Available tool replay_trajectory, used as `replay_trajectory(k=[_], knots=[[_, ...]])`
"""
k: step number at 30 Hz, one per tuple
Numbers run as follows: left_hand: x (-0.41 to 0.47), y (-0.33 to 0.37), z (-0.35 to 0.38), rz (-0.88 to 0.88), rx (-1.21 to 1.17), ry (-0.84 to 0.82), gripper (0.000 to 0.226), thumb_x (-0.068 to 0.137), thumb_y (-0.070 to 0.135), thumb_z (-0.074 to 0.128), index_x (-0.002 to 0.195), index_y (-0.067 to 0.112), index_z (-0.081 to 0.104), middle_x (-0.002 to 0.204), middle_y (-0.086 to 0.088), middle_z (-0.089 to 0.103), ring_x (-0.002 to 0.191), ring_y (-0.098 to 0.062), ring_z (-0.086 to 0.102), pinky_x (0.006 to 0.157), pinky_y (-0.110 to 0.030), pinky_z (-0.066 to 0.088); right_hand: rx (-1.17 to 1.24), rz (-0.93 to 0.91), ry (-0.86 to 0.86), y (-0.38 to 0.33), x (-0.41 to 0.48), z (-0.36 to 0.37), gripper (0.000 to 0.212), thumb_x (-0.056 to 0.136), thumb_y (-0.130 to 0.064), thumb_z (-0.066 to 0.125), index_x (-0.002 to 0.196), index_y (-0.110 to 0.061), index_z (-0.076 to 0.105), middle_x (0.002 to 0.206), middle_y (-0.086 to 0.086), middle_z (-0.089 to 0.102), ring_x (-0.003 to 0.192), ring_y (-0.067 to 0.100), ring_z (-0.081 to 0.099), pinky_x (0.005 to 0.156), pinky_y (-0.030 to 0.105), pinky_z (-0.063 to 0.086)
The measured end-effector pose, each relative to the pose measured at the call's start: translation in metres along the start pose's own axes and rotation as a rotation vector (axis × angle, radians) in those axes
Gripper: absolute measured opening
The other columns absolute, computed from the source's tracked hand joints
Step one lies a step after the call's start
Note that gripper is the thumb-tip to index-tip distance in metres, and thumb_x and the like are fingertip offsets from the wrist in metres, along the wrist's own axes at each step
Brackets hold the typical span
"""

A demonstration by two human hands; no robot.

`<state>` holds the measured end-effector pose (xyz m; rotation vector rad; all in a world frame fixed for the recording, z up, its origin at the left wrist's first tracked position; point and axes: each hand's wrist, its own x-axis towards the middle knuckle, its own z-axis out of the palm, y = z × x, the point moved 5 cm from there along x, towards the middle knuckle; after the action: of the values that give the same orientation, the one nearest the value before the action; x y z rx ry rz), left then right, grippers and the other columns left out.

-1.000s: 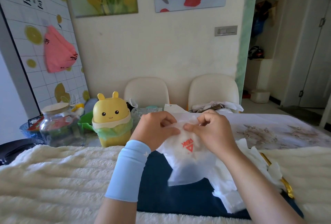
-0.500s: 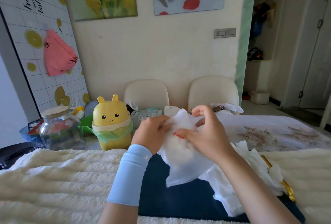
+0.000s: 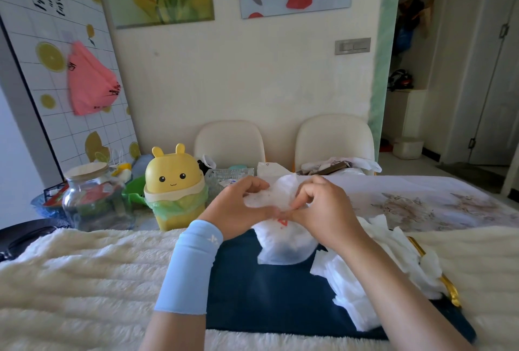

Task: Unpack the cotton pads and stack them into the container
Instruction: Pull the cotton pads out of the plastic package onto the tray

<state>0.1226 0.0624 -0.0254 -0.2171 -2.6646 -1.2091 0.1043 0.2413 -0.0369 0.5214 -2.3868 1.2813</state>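
Both hands hold a white plastic cotton-pad packet [image 3: 283, 241] with a red triangle mark, lifted above a dark blue tray [image 3: 252, 289]. My left hand [image 3: 238, 207] grips the packet's crumpled top on the left. My right hand [image 3: 325, 207] pinches the top from the right, fingers curled. A loose heap of white cotton pads [image 3: 351, 289] lies on the tray under my right forearm. The packet's inside is hidden.
A yellow bunny-shaped bin [image 3: 174, 190] with a green liner stands behind the tray on the left, beside a glass jar [image 3: 92, 199]. A clear glass dish [image 3: 229, 178] sits further back. Fluffy cream cloth [image 3: 84, 280] covers the table's near side. Two cream chairs [image 3: 334, 140] stand behind.
Both hands have bunched the packet's top together and worked at it; the right hand has come down from above the packet to pinch it beside the left hand.
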Motion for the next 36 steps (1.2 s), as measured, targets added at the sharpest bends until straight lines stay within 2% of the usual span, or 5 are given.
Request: replay_trajectory(k=[8,17,22,27,36], knots=[[0.004,-0.004,0.003,0.010,0.043,0.091,0.046,0.063,0.028,0.091,0.065,0.023,0.045,0.062,0.011,0.039,0.059,-0.012,0.033,0.052,-0.018,0.028,-0.006,-0.001,0.022,0.003,0.001,-0.010,0.031,0.074,-0.013,0.086,0.065,-0.032,0.063,0.076,-0.021,0.069,0.077,-0.002,0.063,0.067,0.016,0.048],[0.008,-0.010,0.005,0.014,0.076,0.052,0.023,0.086,0.023,0.072,0.076,0.024,0.051,0.070,0.006,0.051,0.061,-0.013,0.043,0.051,-0.018,0.034,0.112,-0.039,-0.022,-0.003,-0.001,-0.006,0.012,0.074,-0.022,0.089,0.077,-0.022,0.078,0.067,-0.018,0.070,0.065,-0.005,0.060,0.063,0.007,0.042],[0.010,-0.035,0.010,-0.182,0.145,0.091,0.026,0.091,0.023,0.064,0.113,0.024,0.051,0.098,0.001,0.062,0.085,-0.021,0.057,0.073,-0.032,0.047,-0.069,-0.037,-0.137,0.002,-0.002,-0.001,0.033,0.086,-0.022,0.078,0.115,-0.035,0.070,0.107,-0.026,0.065,0.096,-0.013,0.056,0.077,-0.004,0.034],[0.004,-0.029,-0.001,-0.038,0.496,0.229,0.048,0.088,0.023,0.069,0.132,0.030,0.050,0.134,0.003,0.049,0.124,-0.022,0.042,0.103,-0.033,0.038,-0.208,0.018,-0.345,0.012,-0.004,0.014,0.012,0.086,-0.036,0.078,0.091,-0.043,0.069,0.097,-0.021,0.065,0.090,0.000,0.058,0.084,0.020,0.049],[0.003,-0.044,0.016,-0.126,0.533,-0.071,0.029,0.101,0.031,0.046,0.083,0.021,0.067,0.089,-0.006,0.067,0.073,-0.020,0.056,0.058,-0.026,0.041,-0.222,-0.008,-0.230,0.008,-0.004,0.005,0.010,0.089,-0.023,0.071,0.086,-0.033,0.071,0.084,-0.020,0.063,0.075,-0.007,0.058,0.066,0.010,0.043]])
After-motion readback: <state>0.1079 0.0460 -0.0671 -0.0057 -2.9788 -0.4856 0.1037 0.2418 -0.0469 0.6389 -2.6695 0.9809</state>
